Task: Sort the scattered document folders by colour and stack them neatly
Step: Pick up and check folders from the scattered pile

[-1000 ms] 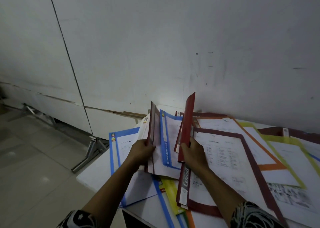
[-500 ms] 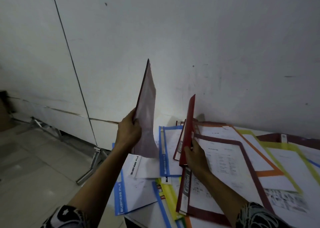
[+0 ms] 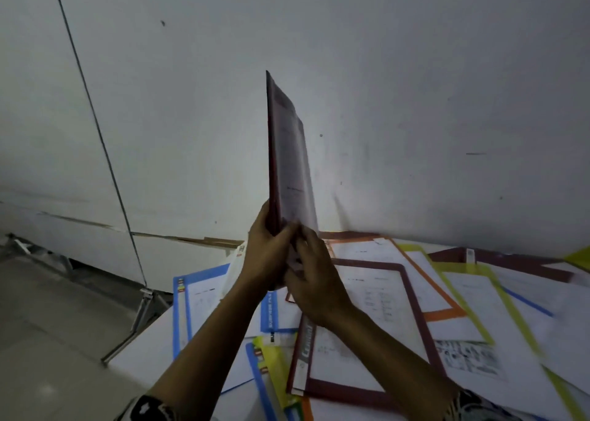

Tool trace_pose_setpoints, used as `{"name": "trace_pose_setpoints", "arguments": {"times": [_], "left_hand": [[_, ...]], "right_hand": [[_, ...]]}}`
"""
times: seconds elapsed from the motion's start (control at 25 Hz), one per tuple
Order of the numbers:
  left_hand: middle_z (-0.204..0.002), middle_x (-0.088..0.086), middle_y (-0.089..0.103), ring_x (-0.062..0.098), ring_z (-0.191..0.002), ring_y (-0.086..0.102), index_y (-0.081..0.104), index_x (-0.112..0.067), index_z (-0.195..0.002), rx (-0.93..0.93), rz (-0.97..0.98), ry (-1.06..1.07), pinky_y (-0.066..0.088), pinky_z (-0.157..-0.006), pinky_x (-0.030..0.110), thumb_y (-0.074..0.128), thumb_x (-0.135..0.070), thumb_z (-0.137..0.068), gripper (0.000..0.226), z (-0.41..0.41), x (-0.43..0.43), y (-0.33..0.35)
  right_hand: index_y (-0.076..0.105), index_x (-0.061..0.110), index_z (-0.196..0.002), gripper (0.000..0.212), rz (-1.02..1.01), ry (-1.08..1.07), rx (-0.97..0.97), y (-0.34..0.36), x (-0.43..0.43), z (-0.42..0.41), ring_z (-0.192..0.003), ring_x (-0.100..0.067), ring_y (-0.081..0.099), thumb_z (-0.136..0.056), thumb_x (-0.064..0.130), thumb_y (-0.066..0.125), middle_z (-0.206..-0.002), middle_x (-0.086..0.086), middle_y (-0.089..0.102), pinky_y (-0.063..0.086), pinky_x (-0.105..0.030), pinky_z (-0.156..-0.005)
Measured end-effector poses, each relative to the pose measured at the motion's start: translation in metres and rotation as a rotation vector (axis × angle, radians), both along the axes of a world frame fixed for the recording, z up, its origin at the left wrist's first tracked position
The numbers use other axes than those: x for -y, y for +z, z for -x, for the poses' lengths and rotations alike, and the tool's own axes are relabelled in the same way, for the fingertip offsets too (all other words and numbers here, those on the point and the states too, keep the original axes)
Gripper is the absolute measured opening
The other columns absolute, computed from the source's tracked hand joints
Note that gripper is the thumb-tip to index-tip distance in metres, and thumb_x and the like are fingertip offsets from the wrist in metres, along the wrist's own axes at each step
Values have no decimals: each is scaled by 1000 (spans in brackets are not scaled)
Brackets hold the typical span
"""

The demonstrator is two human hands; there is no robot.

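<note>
Dark red folder (image 3: 287, 152) upright in air above table (image 3: 143, 358), thin edge toward camera. Left hand (image 3: 266, 254) grips lower spine, fingers curled round. Right hand (image 3: 316, 289) pinches lower corner. Below lie the overlapping maroon folder (image 3: 344, 388), orange folder (image 3: 443, 314) and blue folder (image 3: 177, 318).

White table (image 3: 140, 353), blue-edged folder (image 3: 198, 302) at its left corner, maroon-edged folder (image 3: 383, 325) overlapping orange-edged folder (image 3: 445, 314), seemingly yellow-green folders (image 3: 479, 293) beyond, blurred

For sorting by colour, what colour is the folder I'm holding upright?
Dark red: the upright folder shows a maroon spine in the head view.
</note>
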State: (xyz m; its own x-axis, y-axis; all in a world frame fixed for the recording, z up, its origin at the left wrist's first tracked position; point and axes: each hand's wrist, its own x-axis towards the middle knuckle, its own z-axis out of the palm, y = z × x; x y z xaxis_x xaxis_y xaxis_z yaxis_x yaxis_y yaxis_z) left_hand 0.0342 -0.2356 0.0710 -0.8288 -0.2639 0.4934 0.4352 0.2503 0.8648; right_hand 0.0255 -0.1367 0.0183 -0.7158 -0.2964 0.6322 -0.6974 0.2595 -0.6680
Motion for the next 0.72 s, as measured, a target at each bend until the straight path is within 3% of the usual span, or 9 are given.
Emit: {"name": "trace_pose_setpoints", "arguments": {"times": [0.12,0.2,0.28,0.32,0.44,0.52,0.64,0.72], "left_hand": [[-108,-5,66,12,-99,65,57,-26,-112,19,-131,-90,56,-73,25,55,-16,-97,18,-6,-4,6],[-101,-2,69,16,-93,68,59,-23,-105,61,-208,-201,56,-69,27,57,-14,-95,13,-12,-7,7],[-99,1,74,18,-90,72,62,-17,-104,122,-271,-293,59,-71,30,60,-10,-92,14,-16,-13,5],[-100,3,75,21,-91,72,62,-14,-105,150,-275,-319,59,-74,34,61,-8,-91,15,-18,-18,1],[-102,9,75,29,-96,72,65,-9,-105,186,-255,-307,59,-81,42,67,-9,-88,18,-15,-32,-11],[-102,7,75,26,-94,72,64,-12,-107,198,-240,-279,60,-80,41,69,-12,-86,21,-14,-41,-19],[-105,4,72,20,-97,70,62,-14,-114,266,-173,-268,60,-75,30,71,-12,-85,30,-20,-47,-45],[-105,2,71,18,-100,69,61,-18,-111,363,-24,-318,59,-74,25,71,-12,-86,28,-30,-54,-71]], "right_hand": [[37,36,-145,54,104,-18,61,5,-42,-4,-134,0,37,-93,40,53,-149,17,36,41,-32,-108],[34,30,-147,63,363,-171,194,15,-80,4,-132,-9,42,-92,29,64,-148,9,40,41,-31,-104],[43,18,-142,59,681,-49,390,25,-128,16,-126,-26,54,-88,10,66,-139,-6,56,48,-34,-98],[52,12,-135,55,734,57,462,27,-152,19,-120,-31,59,-83,10,68,-130,-11,64,53,-36,-93],[65,4,-117,73,653,93,474,29,-197,10,-104,-30,69,-55,37,89,-113,-13,72,59,-33,-77],[68,5,-111,79,598,17,431,22,-213,0,-96,-27,72,-47,44,91,-108,-12,74,59,-32,-75],[65,4,-114,43,442,-77,513,-9,-229,-8,-99,-30,71,-76,20,76,-109,-14,73,57,-45,-87],[64,2,-117,29,331,-121,617,-39,-233,-16,-98,-27,72,-88,3,64,-111,-15,72,55,-47,-91]]}}
